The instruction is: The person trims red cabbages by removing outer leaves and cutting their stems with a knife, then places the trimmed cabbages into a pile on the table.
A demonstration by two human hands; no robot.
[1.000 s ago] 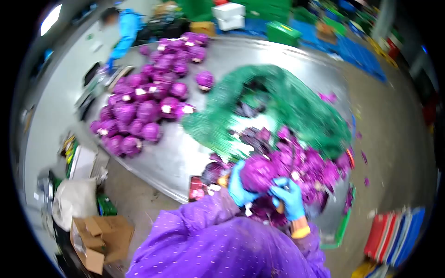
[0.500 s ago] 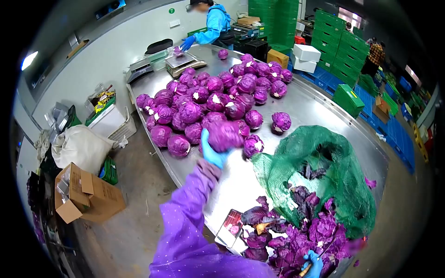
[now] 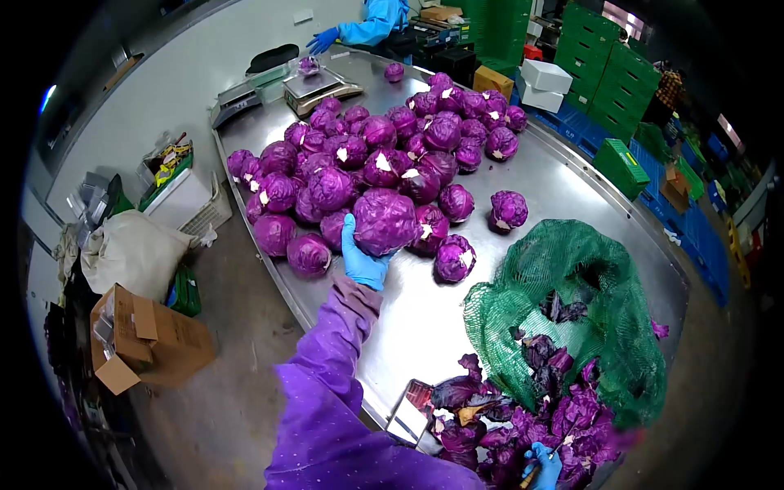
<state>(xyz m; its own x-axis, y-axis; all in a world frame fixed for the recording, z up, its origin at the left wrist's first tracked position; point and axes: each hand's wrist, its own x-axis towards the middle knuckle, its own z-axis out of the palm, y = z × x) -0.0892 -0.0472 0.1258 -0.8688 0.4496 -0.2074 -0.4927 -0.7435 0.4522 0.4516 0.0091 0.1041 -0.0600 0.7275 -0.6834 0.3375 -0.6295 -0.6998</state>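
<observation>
My left hand point(image 3: 364, 263), in a blue glove, is wrapped round the underside of a red cabbage point(image 3: 384, 219) at the near edge of the cabbage pile point(image 3: 331, 189). At the bottom of the view, my right hand point(image 3: 542, 467) is closed on a knife point(image 3: 530, 474); its brownish handle shows, while the blade is mostly lost among the leaves. Around that hand lie loose purple cabbage leaves point(image 3: 572, 412). A green mesh bag point(image 3: 616, 327) spreads beside them, with some leaves on it. One single cabbage point(image 3: 508, 211) sits apart, right of the pile.
The metal table point(image 3: 572, 196) carries a scale point(image 3: 318, 88) at its far end, near a co-worker's blue-gloved hand point(image 3: 324, 39). A small box with a printed picture point(image 3: 411, 412) lies at the near edge. Cardboard box point(image 3: 175, 339) stands on the floor left; green crates point(image 3: 621, 90) are stacked right.
My left hand and its cabbage have shifted slightly up and left in view, and the cabbage is no longer blurred. The co-worker's hand has moved away from the scale.
</observation>
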